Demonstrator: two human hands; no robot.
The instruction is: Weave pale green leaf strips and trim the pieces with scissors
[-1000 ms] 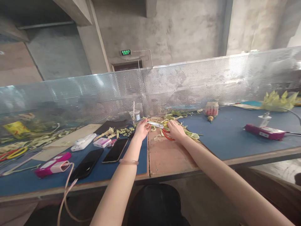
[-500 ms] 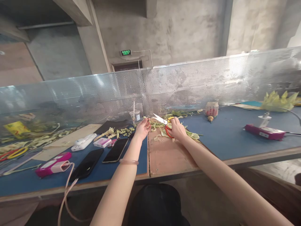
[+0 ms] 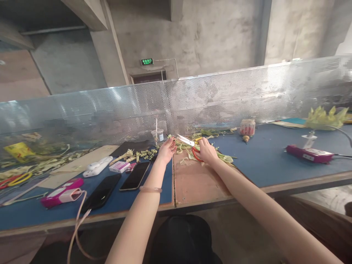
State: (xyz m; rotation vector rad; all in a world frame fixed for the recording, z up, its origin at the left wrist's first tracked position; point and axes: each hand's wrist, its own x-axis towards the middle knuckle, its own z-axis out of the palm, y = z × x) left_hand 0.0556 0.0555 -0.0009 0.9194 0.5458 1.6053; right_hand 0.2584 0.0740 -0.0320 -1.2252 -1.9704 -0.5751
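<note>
My right hand [image 3: 207, 151] is closed round the red and yellow handles of a pair of scissors [image 3: 187, 141], whose blades point left, slightly apart. Just left of the blade tips, my left hand [image 3: 167, 150] has its fingers curled together; whatever they pinch is too small to make out. Green plant trimmings [image 3: 225, 158] lie under and around the scissors and my right hand. Beside my left hand, several knobbly green plant pieces [image 3: 145, 153] rest on the blue table.
Two dark phones [image 3: 135, 176], a white-pink box [image 3: 119, 167], a white device [image 3: 97, 166] and a magenta power strip [image 3: 55, 193] lie left. A jar [image 3: 248, 127] and another magenta strip [image 3: 310, 154] are right. A perforated metal screen [image 3: 192, 102] stands behind; a cup [image 3: 158, 135] is near it.
The scissors have shifted slightly left, and their blades have closed somewhat. My left hand has barely moved.
</note>
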